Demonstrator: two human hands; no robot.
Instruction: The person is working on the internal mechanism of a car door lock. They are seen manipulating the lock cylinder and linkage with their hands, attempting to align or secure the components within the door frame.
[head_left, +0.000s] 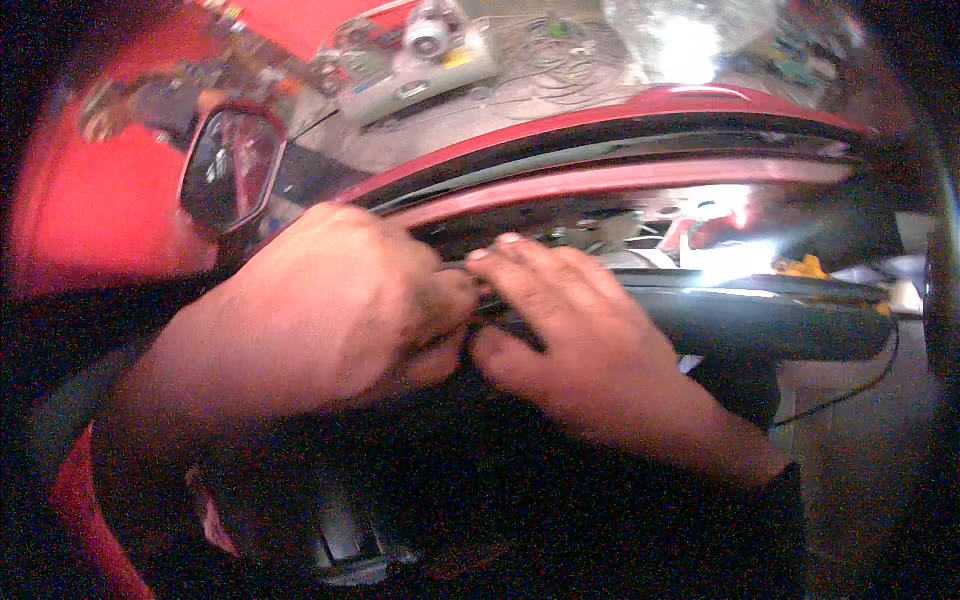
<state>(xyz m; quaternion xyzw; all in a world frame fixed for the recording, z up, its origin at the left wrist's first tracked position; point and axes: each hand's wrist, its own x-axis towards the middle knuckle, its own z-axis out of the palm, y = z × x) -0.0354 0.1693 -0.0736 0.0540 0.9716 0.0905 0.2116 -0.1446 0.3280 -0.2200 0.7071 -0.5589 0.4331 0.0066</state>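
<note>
2 hands are met at the top edge of a black door panel [560,470], right under the window opening of a red car door [640,180]. The left hand [330,310] is curled into a loose fist, its fingertips pinched on something small and dark at the panel's edge; what exactly is gripped cannot be told. The right hand [570,330] is laid flat beside it, fingers pressed together on the same edge, touching the left. A side mirror [230,165] is seen at upper left. A cluttered floor [480,110] is glimpsed beyond the door.
</note>
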